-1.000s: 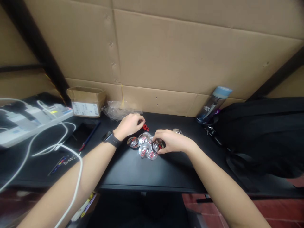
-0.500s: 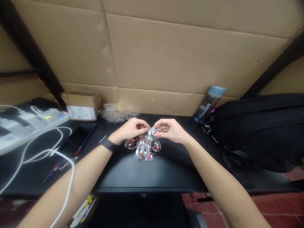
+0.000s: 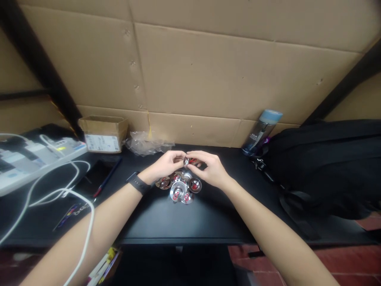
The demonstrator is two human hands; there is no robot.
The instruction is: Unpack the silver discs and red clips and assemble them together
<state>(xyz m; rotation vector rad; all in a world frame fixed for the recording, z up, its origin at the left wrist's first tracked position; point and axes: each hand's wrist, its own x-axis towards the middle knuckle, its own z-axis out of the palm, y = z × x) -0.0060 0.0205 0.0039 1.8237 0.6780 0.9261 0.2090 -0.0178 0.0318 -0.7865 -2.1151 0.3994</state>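
Observation:
Both my hands meet above a small pile of shiny metal discs with red loops (image 3: 182, 187) on the black desk (image 3: 190, 216). My left hand (image 3: 167, 163), with a black watch on the wrist, and my right hand (image 3: 207, 168) pinch one metal disc with a red cord (image 3: 187, 161) between their fingertips, lifted just above the pile. Fingers of both hands are curled closed round it.
A small cardboard box (image 3: 102, 133) and crumpled clear plastic (image 3: 147, 143) lie at the back left. White cables (image 3: 59, 190) and a power strip (image 3: 32, 153) are at the left, with a pen (image 3: 107, 178). A water bottle (image 3: 262, 131) and black bag (image 3: 324, 167) stand right.
My right hand left the pile with a disc and rose toward my left hand. Both hands now hold it together above the pile, closer to each other than before.

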